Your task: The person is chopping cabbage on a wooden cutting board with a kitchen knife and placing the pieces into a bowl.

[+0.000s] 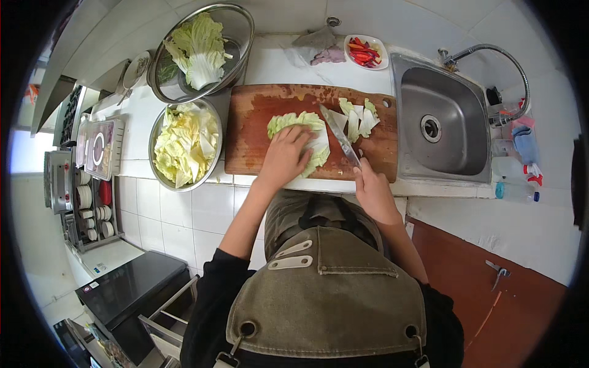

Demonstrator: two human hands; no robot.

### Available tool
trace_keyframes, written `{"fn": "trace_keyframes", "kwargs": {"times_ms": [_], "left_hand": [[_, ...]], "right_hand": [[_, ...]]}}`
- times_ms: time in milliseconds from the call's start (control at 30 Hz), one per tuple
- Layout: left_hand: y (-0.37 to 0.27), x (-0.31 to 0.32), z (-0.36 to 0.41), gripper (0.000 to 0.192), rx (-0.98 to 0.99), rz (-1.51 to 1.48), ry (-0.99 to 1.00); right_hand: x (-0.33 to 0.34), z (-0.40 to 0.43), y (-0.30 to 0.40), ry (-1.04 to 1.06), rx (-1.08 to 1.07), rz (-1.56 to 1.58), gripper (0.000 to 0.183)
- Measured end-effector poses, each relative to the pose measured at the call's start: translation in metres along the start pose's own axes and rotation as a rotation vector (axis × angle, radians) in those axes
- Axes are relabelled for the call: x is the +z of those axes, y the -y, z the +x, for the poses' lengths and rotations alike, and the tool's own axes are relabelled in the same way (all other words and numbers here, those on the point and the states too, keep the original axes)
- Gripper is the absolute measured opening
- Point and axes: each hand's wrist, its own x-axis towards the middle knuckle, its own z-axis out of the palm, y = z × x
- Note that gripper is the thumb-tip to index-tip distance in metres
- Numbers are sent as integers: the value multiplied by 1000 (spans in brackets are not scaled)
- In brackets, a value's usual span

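On a wooden cutting board point(251, 133), my left hand point(287, 152) presses down on a napa cabbage leaf point(322, 142), fingers spread over its pale green and white surface. My right hand point(375, 188) grips a kitchen knife point(339, 132) by its handle, which the fingers hide. The blade angles up and left, close beside the leaf's right edge. Cut pieces of cabbage point(366, 119) lie on the board to the right of the blade. A metal bowl point(217, 158) left of the board is heaped with cut cabbage point(186, 142).
A tilted, glass-lid-like round rim point(248, 27) surrounds a larger cabbage piece point(200, 50) at upper left. Behind the board sit a plastic bag point(315, 39) and a white dish point(385, 60) of sliced red peppers point(363, 51). A steel sink point(441, 161) with a faucet point(520, 69) adjoins the board's right.
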Motion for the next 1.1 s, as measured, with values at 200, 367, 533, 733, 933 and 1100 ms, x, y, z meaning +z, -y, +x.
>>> {"fn": "trace_keyframes", "kwargs": {"times_ms": [200,367,533,733,933,1100], "left_hand": [[14,-7,10,34,103,68,88],[13,-4,8,33,68,74,84],[13,-4,8,34,55,65,108],[10,-5,11,38,24,83,148],[8,-6,13,39,27,61,145],[11,-9,13,39,34,31,156]], "right_hand": [[2,-4,11,-10,-34,-155,18],[8,0,11,-3,-56,-182,27],[10,4,21,-1,-41,-190,21],[14,10,26,35,-12,-217,16],[34,17,16,38,26,-175,18],[24,30,26,68,51,-119,26]]}}
